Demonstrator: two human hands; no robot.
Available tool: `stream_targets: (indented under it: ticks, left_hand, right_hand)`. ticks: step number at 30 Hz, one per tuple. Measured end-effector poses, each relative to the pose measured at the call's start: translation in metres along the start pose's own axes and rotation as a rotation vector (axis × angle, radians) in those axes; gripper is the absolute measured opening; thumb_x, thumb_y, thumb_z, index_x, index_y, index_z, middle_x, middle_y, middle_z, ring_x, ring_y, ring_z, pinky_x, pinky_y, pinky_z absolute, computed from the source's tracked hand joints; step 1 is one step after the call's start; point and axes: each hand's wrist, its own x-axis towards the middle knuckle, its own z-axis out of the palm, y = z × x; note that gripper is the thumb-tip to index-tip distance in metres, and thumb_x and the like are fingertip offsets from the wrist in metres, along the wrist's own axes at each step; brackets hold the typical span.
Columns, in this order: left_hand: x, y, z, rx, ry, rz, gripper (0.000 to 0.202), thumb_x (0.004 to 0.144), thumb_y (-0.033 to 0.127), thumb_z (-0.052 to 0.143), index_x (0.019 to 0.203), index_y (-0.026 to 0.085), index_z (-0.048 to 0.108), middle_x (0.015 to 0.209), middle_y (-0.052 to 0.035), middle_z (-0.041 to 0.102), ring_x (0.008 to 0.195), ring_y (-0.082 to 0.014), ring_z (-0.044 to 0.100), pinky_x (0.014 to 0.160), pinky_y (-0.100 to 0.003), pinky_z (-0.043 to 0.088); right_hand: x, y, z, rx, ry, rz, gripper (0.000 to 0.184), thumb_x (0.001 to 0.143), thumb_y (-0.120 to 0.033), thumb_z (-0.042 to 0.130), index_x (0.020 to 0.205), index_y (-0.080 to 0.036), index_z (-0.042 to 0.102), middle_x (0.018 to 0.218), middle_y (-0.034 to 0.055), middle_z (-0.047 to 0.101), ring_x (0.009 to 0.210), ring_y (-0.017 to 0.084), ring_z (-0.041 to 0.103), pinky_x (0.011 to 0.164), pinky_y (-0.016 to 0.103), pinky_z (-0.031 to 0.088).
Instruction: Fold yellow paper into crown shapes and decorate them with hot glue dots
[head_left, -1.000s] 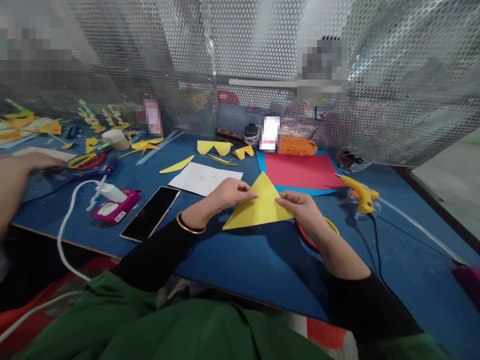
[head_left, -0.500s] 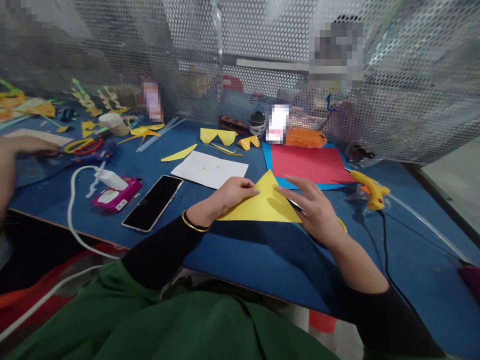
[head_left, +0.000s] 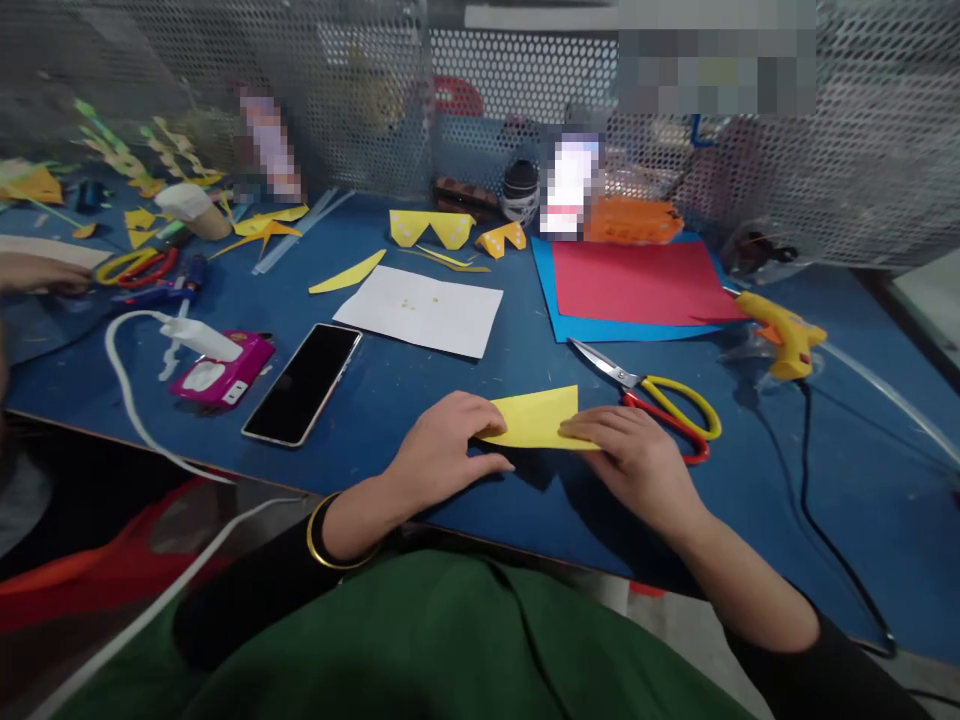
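A folded yellow paper (head_left: 536,417) lies flat on the blue table (head_left: 480,520) close to the front edge. My left hand (head_left: 442,455) pinches its left end with curled fingers. My right hand (head_left: 634,455) presses on its right end, fingers stretched flat over the paper. Just right of the paper lie scissors (head_left: 660,395) with yellow and red handles, untouched.
A black phone (head_left: 302,383), a white sheet (head_left: 420,310), red and blue sheets (head_left: 637,285), a yellow glue gun (head_left: 784,330) with its cable, and yellow paper scraps (head_left: 431,228) lie around. Another person's hand (head_left: 34,272) is at far left. A perforated metal screen (head_left: 360,90) backs the table.
The yellow paper was a raised triangle held between both hands; now it lies lower and flatter on the table as a smaller folded shape. Both hands came nearer me, uncovering the scissors.
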Motion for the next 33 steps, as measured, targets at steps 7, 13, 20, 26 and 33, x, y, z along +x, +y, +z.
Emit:
stream_targets:
  ticks: [7,13,20,26,33]
  left_hand:
    - [0.014,0.001,-0.004,0.076,0.002,-0.093,0.011,0.091,0.026,0.068,0.081,0.022,0.072,0.095,-0.0008,0.076,0.091,-0.0202,0.065,0.079,-0.031,0.046]
    - [0.035,0.009,-0.014,0.212,-0.127,-0.264,0.017,0.092,0.031,0.064,0.079,0.021,0.069,0.086,-0.0021,0.071,0.078,-0.0198,0.064,0.063,-0.029,0.037]
    - [0.056,0.023,-0.002,0.087,-0.154,-0.294,0.012,0.092,0.032,0.061,0.087,0.023,0.068,0.091,0.0003,0.074,0.081,-0.0193,0.065,0.065,-0.029,0.038]
    - [0.064,0.026,0.012,0.146,-0.112,-0.254,0.024,0.097,0.037,0.055,0.086,0.024,0.071,0.082,0.0004,0.075,0.074,-0.0178,0.065,0.063,-0.029,0.037]
    - [0.062,0.017,0.017,0.089,-0.011,-0.225,0.007,0.091,0.028,0.064,0.092,0.025,0.07,0.089,0.0015,0.076,0.08,-0.0172,0.068,0.067,-0.028,0.043]
  right_hand:
    - [0.006,-0.006,0.01,0.208,0.103,0.468,0.024,0.09,-0.043,0.062,0.08,-0.023,0.07,0.082,0.0045,0.074,0.075,0.021,0.066,0.07,0.035,0.05]
    - [0.012,-0.017,0.017,0.222,0.13,0.689,0.023,0.086,-0.043,0.063,0.095,-0.022,0.067,0.082,0.0031,0.074,0.077,0.022,0.067,0.069,0.033,0.046]
    - [0.013,-0.021,0.016,0.174,0.143,0.731,0.026,0.085,-0.041,0.064,0.102,-0.021,0.065,0.082,0.004,0.075,0.078,0.024,0.069,0.069,0.034,0.046]
    - [0.01,-0.02,0.011,0.188,0.148,0.723,0.019,0.092,-0.041,0.056,0.091,-0.024,0.064,0.082,0.0033,0.076,0.075,0.021,0.069,0.066,0.033,0.046]
    - [0.008,-0.021,0.02,0.012,0.215,0.646,0.024,0.092,-0.036,0.058,0.111,-0.02,0.059,0.076,0.0006,0.074,0.074,0.022,0.068,0.069,0.034,0.046]
